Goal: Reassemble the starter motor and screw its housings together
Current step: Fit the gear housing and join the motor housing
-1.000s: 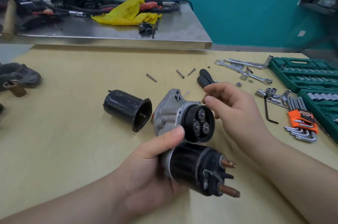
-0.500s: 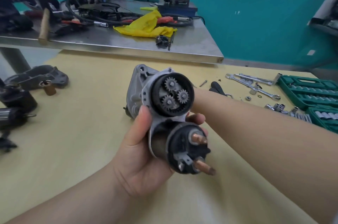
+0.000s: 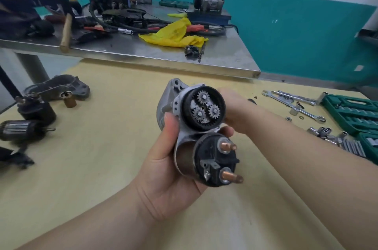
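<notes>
left hand (image 3: 163, 170): wraps the starter's front assembly from below – thumb up the silver side, fingertips showing past the far edge; firm hold, lifted clear of the yellow table (image 3: 92, 168).
right hand (image 3: 231, 110): behind the gear end, mostly hidden – cannot tell whether it grips or just touches.
drive housing (image 3: 173, 94): silver casting, open end faces the camera, three planetary gears (image 3: 204, 109) exposed in the black ring.
solenoid (image 3: 214, 159): below the gears, copper studs toward the camera.
armature (image 3: 20, 130): lying far left on the table, well apart from the assembly.
step: likely checking the gear set before the armature goes in.
do it well: keep the open face level so the gears stay seated; turn them to confirm mesh; bring the armature shaft in straight, no forcing.
risk: a tilt could drop a gear.
</notes>
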Action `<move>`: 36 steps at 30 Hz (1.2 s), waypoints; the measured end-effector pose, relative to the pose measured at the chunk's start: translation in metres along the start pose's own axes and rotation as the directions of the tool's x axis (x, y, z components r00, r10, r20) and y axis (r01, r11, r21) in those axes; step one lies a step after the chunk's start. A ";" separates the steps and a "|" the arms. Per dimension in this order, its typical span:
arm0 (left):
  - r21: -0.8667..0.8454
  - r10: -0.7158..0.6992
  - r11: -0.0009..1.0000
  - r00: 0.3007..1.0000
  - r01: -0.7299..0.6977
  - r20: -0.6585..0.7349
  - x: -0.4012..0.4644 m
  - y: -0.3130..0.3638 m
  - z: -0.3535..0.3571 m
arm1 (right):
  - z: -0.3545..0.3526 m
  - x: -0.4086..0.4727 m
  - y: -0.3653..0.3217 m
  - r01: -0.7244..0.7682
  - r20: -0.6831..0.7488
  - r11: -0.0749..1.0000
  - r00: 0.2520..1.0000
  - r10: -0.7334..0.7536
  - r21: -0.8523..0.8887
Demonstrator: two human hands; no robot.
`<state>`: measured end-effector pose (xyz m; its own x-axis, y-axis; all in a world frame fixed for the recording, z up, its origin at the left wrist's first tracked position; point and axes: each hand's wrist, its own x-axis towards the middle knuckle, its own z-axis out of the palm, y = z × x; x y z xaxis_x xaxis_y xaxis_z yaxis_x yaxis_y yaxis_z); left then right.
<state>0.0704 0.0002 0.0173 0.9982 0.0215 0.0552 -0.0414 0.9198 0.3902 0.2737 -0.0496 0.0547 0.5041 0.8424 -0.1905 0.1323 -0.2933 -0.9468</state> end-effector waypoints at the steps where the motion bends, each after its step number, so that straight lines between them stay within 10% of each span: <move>1: 0.014 -0.004 1.000 1.000 0.004 -0.027 0.001 -0.001 -0.002 | -0.006 -0.001 -0.001 0.013 -0.055 0.986 0.998 -0.003 0.167; 5: 0.245 0.043 0.969 0.976 0.011 -0.213 0.011 -0.008 -0.012 | -0.056 -0.042 0.024 0.128 -0.173 0.745 0.985 -0.017 0.655; 20: 0.277 0.072 0.960 0.940 0.025 -0.333 0.016 -0.025 -0.017 | -0.034 -0.124 0.070 0.168 -0.118 0.319 0.978 -0.171 0.933; 30: 0.266 0.074 0.964 0.939 0.018 -0.334 0.016 -0.024 -0.014 | -0.026 -0.128 0.071 0.247 -0.178 0.393 0.963 -0.203 0.886; 36: 0.178 -0.033 0.980 0.948 0.093 -0.318 0.018 -0.022 -0.011 | -0.021 -0.136 0.069 0.521 -0.367 0.661 0.853 -0.371 0.541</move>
<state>0.0896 -0.0157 -0.0004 0.9608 0.1149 -0.2525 0.0451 0.8335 0.5507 0.2317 -0.1942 0.0203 0.6942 0.6612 0.2844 -0.1117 0.4893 -0.8649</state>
